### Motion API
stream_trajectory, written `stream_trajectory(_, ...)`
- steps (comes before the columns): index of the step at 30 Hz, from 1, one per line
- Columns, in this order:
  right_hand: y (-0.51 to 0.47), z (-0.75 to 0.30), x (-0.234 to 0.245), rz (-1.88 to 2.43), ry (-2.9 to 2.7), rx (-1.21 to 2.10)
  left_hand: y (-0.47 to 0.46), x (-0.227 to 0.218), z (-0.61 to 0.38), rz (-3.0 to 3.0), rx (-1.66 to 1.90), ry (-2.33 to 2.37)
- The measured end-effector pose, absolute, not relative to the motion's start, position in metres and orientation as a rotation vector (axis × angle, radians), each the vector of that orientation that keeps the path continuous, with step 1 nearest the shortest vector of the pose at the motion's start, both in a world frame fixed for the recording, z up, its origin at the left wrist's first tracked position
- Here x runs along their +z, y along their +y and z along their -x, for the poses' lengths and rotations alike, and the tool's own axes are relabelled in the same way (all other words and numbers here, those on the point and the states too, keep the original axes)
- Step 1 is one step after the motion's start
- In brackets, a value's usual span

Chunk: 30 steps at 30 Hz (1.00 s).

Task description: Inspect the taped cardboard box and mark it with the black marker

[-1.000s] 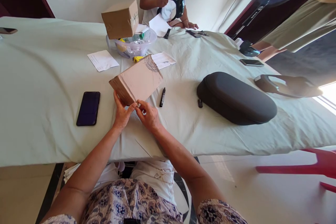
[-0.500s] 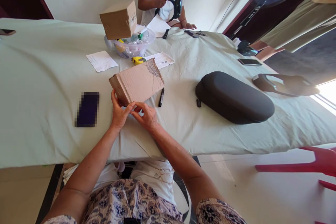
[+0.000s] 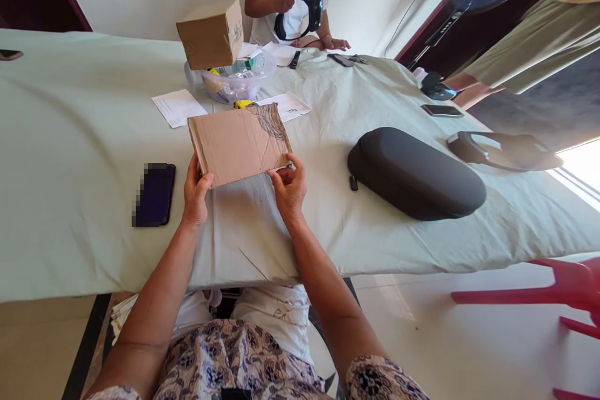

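A brown cardboard box [image 3: 241, 147] with dark scribbled curves on its far right corner is held tilted between my hands over the cloth-covered table. My left hand [image 3: 197, 194] grips its left near corner, thumb on the top face and fingers behind the side. At the right near corner, my right hand [image 3: 289, 187] pinches the edge between thumb and fingers. The black marker is mostly hidden, with only a dark bit showing by my right fingers. Left of the box lies a dark phone [image 3: 154, 195], partly pixelated.
Behind the box stand a yellow tape measure [image 3: 244, 104], paper sheets [image 3: 178, 107] and a clear plastic basket [image 3: 239, 87] with another cardboard box [image 3: 209, 37] on it. A black case [image 3: 417, 174] lies right. Across the table, a person holds headphones [image 3: 312, 15]. A red chair [image 3: 562, 287] stands lower right.
My right hand has moved right, from beside my left hand to the box's right near corner. The box has turned, its top face now tipped more toward me.
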State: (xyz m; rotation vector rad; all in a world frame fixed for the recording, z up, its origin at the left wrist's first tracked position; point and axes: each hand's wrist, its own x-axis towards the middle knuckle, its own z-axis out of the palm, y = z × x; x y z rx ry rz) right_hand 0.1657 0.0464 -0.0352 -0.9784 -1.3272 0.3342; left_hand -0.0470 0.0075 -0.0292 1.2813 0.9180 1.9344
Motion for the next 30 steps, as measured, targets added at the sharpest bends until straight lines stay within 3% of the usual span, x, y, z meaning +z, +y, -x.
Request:
stream_trajectory(17,0.049,-0.184,-0.022,0.855,-1.139,0.417,0.004,-0.032,0.051,-1.283,1.777,0.874)
stream_trajectory(30,0.042,-0.176,-0.029,0.803,-1.218,0.4,0.006,-0.036,0.052,-1.2,1.965,0.982)
